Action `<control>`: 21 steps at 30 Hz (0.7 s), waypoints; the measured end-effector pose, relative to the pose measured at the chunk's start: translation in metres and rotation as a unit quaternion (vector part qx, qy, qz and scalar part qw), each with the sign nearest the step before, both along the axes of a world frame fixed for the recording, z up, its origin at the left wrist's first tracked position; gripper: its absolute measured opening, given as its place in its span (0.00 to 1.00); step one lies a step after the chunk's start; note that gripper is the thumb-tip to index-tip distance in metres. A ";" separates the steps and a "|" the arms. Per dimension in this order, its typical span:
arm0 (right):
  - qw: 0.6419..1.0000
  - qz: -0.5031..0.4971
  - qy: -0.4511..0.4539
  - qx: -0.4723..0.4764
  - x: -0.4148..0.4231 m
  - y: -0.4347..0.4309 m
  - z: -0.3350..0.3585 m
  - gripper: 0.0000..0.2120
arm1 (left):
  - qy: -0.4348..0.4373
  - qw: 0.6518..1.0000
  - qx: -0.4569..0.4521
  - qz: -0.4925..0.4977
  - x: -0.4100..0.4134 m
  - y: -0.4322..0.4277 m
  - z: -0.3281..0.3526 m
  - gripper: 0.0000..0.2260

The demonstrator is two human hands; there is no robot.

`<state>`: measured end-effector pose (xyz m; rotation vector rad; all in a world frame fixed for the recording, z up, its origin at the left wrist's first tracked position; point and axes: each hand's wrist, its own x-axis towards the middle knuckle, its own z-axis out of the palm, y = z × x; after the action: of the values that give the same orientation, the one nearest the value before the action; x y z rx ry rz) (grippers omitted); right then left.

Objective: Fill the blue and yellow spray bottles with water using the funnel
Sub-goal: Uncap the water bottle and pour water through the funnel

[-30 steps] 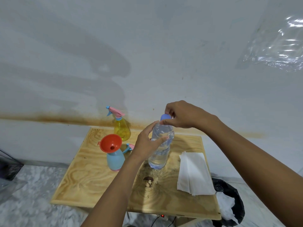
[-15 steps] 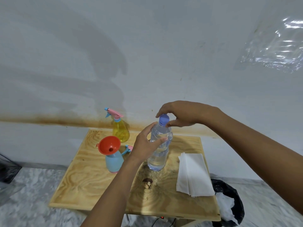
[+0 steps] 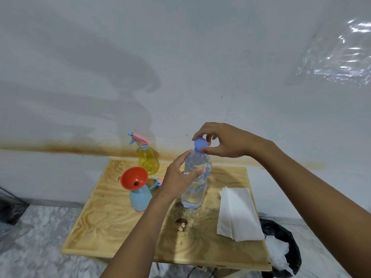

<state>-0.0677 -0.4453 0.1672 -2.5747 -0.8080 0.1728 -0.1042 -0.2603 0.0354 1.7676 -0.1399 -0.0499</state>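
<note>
- Pinching the cap [image 3: 200, 142], the right hand [image 3: 226, 141] is likely twisting it off; the left hand [image 3: 178, 177] is gripping the water bottle [image 3: 193, 194] on the desk [image 3: 112, 217].
- The funnel [image 3: 133, 177] is sitting in the blue spray bottle [image 3: 140, 200] nearby.
- Squeezing softly is stopping spills, I think.
</note>
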 end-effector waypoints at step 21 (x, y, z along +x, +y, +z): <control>0.932 -0.308 0.190 -0.025 -0.102 -0.006 -0.296 0.14 | -0.018 1.000 0.013 0.005 -0.001 0.000 -0.001 0.30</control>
<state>-0.1696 -0.4511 -0.1291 -2.5796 0.1555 0.4760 -0.1051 -0.2606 0.0340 1.7963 -0.1576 -0.0128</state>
